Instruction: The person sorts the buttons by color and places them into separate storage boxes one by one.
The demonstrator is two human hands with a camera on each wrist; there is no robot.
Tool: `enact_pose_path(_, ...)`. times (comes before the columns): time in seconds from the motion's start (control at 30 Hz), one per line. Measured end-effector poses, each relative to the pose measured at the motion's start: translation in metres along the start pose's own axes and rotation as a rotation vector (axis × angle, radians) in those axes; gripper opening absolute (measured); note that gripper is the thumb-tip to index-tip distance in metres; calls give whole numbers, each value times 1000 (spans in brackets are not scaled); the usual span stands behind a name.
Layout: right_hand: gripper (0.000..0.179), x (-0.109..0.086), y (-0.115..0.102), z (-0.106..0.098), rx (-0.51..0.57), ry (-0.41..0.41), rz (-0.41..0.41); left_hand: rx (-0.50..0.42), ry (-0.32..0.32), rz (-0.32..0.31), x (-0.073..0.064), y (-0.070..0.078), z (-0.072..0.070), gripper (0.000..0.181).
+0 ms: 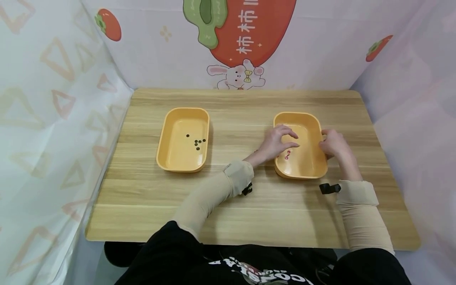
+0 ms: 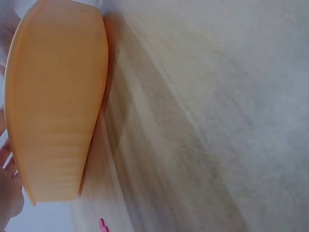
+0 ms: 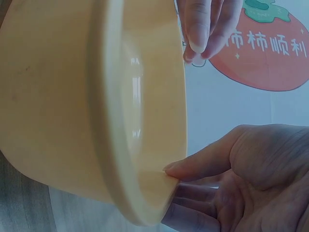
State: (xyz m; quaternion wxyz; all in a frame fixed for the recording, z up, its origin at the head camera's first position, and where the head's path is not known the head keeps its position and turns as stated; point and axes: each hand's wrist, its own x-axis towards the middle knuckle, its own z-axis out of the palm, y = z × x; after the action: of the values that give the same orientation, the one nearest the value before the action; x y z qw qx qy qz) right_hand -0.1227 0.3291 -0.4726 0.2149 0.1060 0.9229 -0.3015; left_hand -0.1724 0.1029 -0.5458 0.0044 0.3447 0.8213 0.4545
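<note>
A yellow rectangular tray (image 1: 300,174) stands on the right half of the table, with a few tiny pink pieces (image 1: 287,154) lying in it; their kind is too small to tell. My right hand (image 1: 336,144) grips this tray's right rim, the thumb on the rim and fingers against the outer wall in the right wrist view. Reaching over the left rim, my left hand (image 1: 276,142) hovers above the tray with thumb and fingers apart and nothing visible between them. Another small pink piece (image 2: 103,225) lies on the table outside the tray, near the left wrist.
A second yellow tray (image 1: 162,148) stands on the left, holding several small dark round pieces (image 1: 196,143). Both stand on a wood-grain table (image 1: 235,118). Printed cloth (image 1: 149,51) hangs behind the table and along both sides.
</note>
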Motion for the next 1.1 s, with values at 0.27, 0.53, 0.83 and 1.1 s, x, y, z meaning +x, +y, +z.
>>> enact_pose_path(0.27, 70, 2, -4, -1, -4, 19, -26, -117, 113, 25, -26, -7, -31, 36)
enact_pose_path(0.53, 70, 2, -9, -11, -23, 39, -30, -114, 93, -151, -47, -32, -75, 41)
enact_pose_path(0.83, 70, 2, -10, -9, -26, 35, -5, -63, 31, -321, -61, -50, -83, 32)
enact_pose_path(1.1, 69, 0, -8, 2, -33, 11, 10, 70, -100, -385, -76, -49, -76, 21)
